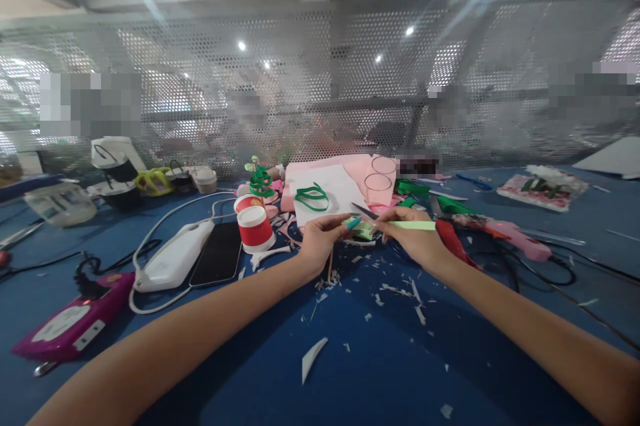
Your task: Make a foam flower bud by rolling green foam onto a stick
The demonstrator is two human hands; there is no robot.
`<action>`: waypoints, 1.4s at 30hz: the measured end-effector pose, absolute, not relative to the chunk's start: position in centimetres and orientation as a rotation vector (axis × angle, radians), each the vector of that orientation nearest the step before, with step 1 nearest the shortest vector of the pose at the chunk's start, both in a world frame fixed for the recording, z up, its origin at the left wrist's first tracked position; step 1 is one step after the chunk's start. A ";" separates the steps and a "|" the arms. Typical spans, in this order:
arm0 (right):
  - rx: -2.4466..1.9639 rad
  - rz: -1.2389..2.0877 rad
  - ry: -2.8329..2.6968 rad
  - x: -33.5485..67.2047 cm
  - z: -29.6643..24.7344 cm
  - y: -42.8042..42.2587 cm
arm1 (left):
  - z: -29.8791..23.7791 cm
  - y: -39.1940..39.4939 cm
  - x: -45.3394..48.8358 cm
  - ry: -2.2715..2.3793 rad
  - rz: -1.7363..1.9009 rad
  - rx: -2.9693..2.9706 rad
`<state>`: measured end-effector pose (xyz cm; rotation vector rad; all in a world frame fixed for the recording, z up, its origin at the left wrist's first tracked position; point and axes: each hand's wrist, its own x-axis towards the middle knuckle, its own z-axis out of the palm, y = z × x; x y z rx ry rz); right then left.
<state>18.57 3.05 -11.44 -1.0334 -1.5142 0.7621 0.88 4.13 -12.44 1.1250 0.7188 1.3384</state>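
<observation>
My left hand [320, 239] is closed in a pinch on a small pale green paper piece [364, 230], with a thin wooden stick [330, 267] hanging below the fingers. My right hand [415, 236] is closed round red-handled scissors [450, 239]; the dark blades [364, 211] point left toward the paper. A pale green strip [415, 225] lies across the right fingers. Both hands meet above the blue table [380, 359], over scattered white paper scraps [314, 356].
Left of my hands stand a red-and-white paper cup [255, 227], a black phone [217, 254], a white power bank [173, 256] with cable and a magenta device [70, 323]. Behind lie white and pink sheets [327, 189], green strips, clear cups [379, 187]. A pink glue gun [515, 236] lies right.
</observation>
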 end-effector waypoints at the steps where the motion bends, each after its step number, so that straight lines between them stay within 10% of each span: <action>1: -1.032 0.766 -1.516 18.6 -11.4 3.1 | -12.4 4.1 0.9 0.719 1.332 1.119; 36: -1.139 0.536 -1.658 19.1 -11.3 3.1 | -13.0 5.0 0.5 0.705 1.264 1.009; 42: -1.233 -0.046 -1.488 19.7 -12.1 3.7 | -12.7 4.9 0.2 0.824 1.465 1.055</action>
